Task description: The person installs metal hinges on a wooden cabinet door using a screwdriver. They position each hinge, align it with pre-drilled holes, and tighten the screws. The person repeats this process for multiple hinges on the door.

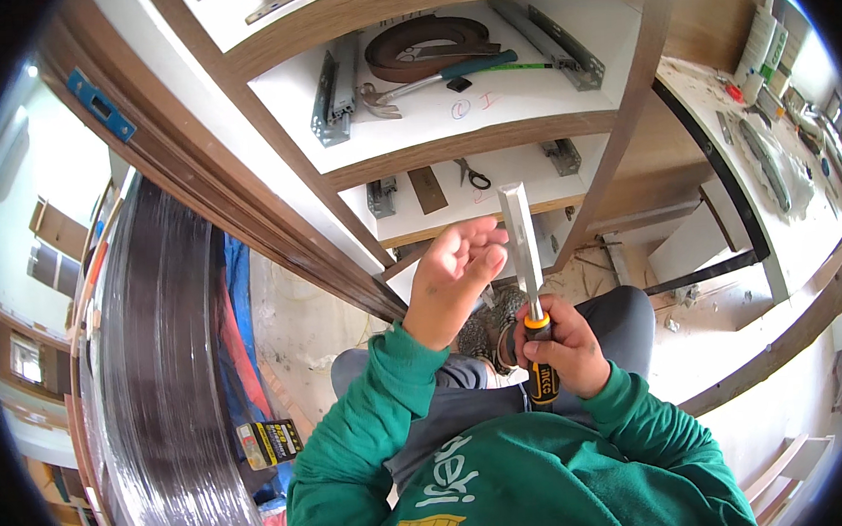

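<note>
A wood chisel with a wide steel blade stands nearly upright in front of me, blade end away from my body. Its black and yellow handle is gripped by my right hand, fingers wrapped round it. Just left of the blade is my left hand, palm turned toward the chisel, fingers loosely bent and thumb apart. Nothing shows in that hand, and a small gap seems to separate its fingertips from the steel. Both hands are above my lap.
Ahead rises an open cabinet with drawer slides, a claw hammer, coiled edge banding and scissors. Plastic-wrapped brown panels stand at left. A white worktop at right carries several tools and bottles.
</note>
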### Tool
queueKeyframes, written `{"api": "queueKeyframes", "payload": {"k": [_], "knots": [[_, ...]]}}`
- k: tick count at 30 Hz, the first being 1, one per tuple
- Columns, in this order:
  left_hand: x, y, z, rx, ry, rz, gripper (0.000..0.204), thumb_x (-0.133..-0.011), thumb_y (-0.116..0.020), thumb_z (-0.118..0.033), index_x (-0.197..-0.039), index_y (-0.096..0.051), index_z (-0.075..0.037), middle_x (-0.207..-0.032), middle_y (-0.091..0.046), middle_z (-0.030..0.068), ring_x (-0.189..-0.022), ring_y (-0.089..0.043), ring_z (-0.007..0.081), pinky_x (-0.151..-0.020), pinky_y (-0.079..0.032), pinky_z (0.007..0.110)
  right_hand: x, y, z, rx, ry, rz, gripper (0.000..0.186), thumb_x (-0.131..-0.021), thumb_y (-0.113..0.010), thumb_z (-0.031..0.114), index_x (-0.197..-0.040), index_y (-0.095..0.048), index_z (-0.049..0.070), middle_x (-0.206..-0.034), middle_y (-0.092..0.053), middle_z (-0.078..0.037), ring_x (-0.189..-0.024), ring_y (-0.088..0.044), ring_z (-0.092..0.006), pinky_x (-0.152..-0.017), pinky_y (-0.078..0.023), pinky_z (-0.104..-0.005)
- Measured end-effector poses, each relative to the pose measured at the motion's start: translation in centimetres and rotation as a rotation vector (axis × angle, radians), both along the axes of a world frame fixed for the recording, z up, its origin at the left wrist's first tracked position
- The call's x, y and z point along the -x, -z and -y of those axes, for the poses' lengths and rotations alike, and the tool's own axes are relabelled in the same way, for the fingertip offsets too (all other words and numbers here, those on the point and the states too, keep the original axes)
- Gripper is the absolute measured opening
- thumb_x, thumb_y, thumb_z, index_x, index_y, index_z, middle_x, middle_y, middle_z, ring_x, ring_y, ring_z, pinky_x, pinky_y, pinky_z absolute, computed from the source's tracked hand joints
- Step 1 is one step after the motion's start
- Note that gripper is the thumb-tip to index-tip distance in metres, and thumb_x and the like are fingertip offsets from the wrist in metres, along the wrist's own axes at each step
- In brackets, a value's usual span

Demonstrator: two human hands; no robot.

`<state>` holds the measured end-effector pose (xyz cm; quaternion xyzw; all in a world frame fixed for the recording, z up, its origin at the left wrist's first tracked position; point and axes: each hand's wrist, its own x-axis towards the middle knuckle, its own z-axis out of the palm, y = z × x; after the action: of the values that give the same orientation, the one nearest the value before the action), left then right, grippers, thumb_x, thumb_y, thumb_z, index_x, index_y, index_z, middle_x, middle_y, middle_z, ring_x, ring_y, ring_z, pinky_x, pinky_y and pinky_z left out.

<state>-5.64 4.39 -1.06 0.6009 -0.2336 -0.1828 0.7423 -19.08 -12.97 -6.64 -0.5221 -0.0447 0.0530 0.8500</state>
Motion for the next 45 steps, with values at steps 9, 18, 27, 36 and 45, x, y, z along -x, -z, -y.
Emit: {"api": "queueKeyframes", "payload": {"k": [9, 18, 27, 36, 45], "knots": [[-2.4, -1.6, 0.8, 0.086, -0.139, -0.022, 0.026, -0.105, -0.073, -0.025, -0.108, -0.075, 0.001, -0.097, -0.072, -0.0006, -0.089, -0.060, 0.0058, -0.082, -0.049, 0.024, 0.9, 0.5, -0.4, 0.140, -0.048, -0.012, 0.042, -0.093, -0.067, -0.006, -0.132, -0.054, 0.003, -0.103, -0.063, -0.003, -0.092, -0.058, -0.0107, -0.083, -0.049, -0.0284], [-1.9, -0.9, 0.0, 0.091, -0.147, -0.045, 0.020, -0.103, -0.073, -0.019, -0.107, -0.074, 0.001, -0.098, -0.074, 0.0033, -0.093, -0.065, 0.0123, -0.090, -0.051, 0.030, 0.9, 1.2, -0.2, 0.265, -0.005, -0.008, 0.038, -0.092, -0.071, -0.005, -0.127, -0.060, 0.003, -0.104, -0.064, 0.000, -0.095, -0.059, -0.0089, -0.087, -0.049, -0.0263], [-1.1, -0.4, -1.2, 0.097, -0.055, 0.011, 0.018, -0.102, -0.075, -0.019, -0.100, -0.073, -0.001, -0.090, -0.074, 0.0054, -0.087, -0.068, 0.0158, -0.087, -0.054, 0.033, 1.4, 2.1, -0.5, 0.401, 0.008, 0.022, 0.037, -0.092, -0.072, -0.004, -0.126, -0.061, 0.002, -0.104, -0.062, 0.001, -0.094, -0.057, -0.0066, -0.086, -0.048, -0.0251], [-2.4, 2.4, -2.9, 0.146, -0.323, -0.140, 0.029, -0.106, -0.068, -0.028, -0.091, -0.071, -0.003, -0.085, -0.068, 0.0038, -0.077, -0.067, 0.0172, -0.082, -0.053, 0.033, 1.8, 1.7, -0.3, 0.318, -0.018, -0.027, 0.033, -0.088, -0.073, -0.005, -0.118, -0.060, 0.002, -0.095, -0.066, -0.002, -0.087, -0.063, -0.0116, -0.082, -0.051, -0.0290], [0.4, 7.8, -5.1, -0.395, 0.054, -0.039, 0.025, -0.106, -0.067, -0.027, -0.106, -0.070, -0.002, -0.089, -0.069, 0.0049, -0.083, -0.065, 0.0139, -0.082, -0.054, 0.028, 0.6, 1.3, -0.2, 0.175, 0.071, -0.229, 0.015, -0.097, -0.075, 0.005, -0.106, -0.063, 0.003, -0.085, -0.067, -0.003, -0.074, -0.065, -0.0118, -0.069, -0.053, -0.0290]]}}
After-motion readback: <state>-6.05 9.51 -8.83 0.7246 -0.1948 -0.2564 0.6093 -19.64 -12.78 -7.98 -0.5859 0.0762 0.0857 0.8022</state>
